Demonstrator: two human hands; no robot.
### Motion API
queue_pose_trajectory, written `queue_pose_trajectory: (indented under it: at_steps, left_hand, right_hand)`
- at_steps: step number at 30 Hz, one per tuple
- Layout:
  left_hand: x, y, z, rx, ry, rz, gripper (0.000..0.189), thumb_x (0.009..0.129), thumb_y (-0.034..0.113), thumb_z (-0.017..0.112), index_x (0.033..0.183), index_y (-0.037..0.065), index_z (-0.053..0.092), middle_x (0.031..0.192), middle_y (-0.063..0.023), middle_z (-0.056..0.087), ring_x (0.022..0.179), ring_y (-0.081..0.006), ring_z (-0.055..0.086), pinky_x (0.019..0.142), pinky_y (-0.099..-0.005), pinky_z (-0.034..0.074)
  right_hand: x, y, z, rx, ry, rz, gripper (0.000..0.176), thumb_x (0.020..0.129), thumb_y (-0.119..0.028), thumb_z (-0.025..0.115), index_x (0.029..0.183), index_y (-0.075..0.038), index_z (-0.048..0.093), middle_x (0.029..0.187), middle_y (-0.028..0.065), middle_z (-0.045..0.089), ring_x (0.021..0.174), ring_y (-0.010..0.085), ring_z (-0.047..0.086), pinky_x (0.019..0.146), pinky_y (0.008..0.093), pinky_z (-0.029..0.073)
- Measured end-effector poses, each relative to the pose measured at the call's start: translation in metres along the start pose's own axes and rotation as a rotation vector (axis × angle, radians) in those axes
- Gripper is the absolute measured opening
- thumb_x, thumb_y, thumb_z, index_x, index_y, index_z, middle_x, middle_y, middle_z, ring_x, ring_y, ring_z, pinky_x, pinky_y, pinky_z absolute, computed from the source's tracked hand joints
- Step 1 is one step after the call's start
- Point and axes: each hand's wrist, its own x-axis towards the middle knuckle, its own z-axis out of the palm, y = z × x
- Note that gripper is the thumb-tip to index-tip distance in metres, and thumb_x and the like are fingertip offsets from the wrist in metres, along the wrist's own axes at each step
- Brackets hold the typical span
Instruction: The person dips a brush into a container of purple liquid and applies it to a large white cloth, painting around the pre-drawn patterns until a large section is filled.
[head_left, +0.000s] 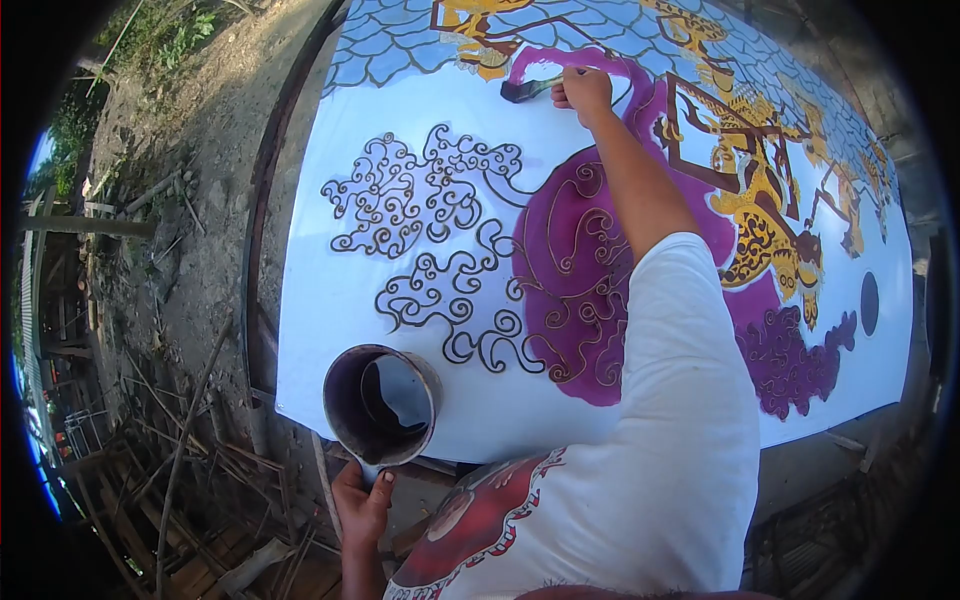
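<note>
My right hand (pixel 583 92) is closed around the handle of a paintbrush (pixel 525 90). The dark, wide bristles touch the white cloth (pixel 330 300) beside a fresh purple band near its far side. Low on the left, my left hand (pixel 362 503) grips the handle of a dipper-like pot (pixel 340 400) with dark liquid inside. The pot hangs over the cloth's near left corner. A large purple painted area (pixel 570 230) spreads below my right forearm, with curling dark outlines (pixel 420 200) to its left. My right sleeve and arm hide part of the purple.
Yellow and brown painted figures (pixel 760 220) run along the right, and a blue scale pattern (pixel 390 40) fills the far edge. A dark frame rail (pixel 268 180) borders the cloth on the left. Sticks and scrap wood (pixel 200 480) lie on the ground at lower left.
</note>
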Motion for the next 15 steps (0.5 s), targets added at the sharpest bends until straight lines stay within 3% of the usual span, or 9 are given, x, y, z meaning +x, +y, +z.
queue_pose_trajectory:
  at_steps: [5,8,13,15]
  left_hand:
    - [-0.001,-0.003,-0.002,0.007,-0.005,0.01,0.021,0.093,0.017,0.073,0.097,-0.002,0.065,0.069,0.0028,0.059,0.055,-0.0029,0.048,0.05,-0.0218,0.036]
    - [-0.002,-0.009,-0.004,0.011,-0.003,0.016,0.02,0.093,0.017,0.073,0.096,-0.002,0.065,0.069,0.0027,0.059,0.055,-0.0029,0.048,0.05,-0.0219,0.036]
    - [-0.004,-0.014,-0.008,0.016,-0.005,0.017,0.02,0.093,0.016,0.073,0.095,-0.002,0.065,0.069,0.0026,0.06,0.055,-0.003,0.048,0.05,-0.0221,0.037]
    - [-0.004,-0.014,-0.008,0.003,-0.006,0.016,0.019,0.093,0.015,0.073,0.095,-0.002,0.065,0.069,0.0029,0.06,0.055,-0.003,0.048,0.05,-0.0221,0.037]
  right_hand:
    - [-0.025,-0.001,0.022,0.051,-0.03,0.043,0.023,0.098,-0.013,0.055,0.095,0.008,0.066,0.08,0.0155,0.071,0.062,0.0209,0.071,0.055,0.0326,0.062]
    - [-0.021,0.005,0.019,0.127,0.129,-0.017,0.022,0.098,-0.013,0.055,0.091,0.006,0.065,0.079,0.0158,0.071,0.061,0.0215,0.07,0.053,0.0326,0.061]
    - [-0.046,0.008,0.049,0.146,0.075,0.045,0.022,0.098,-0.012,0.055,0.091,0.006,0.065,0.076,0.0149,0.069,0.058,0.021,0.069,0.051,0.0327,0.059]
    - [-0.055,0.01,0.068,0.208,0.125,0.027,0.024,0.096,-0.01,0.055,0.082,0.007,0.065,0.066,0.0134,0.067,0.052,0.0191,0.067,0.046,0.0311,0.056]
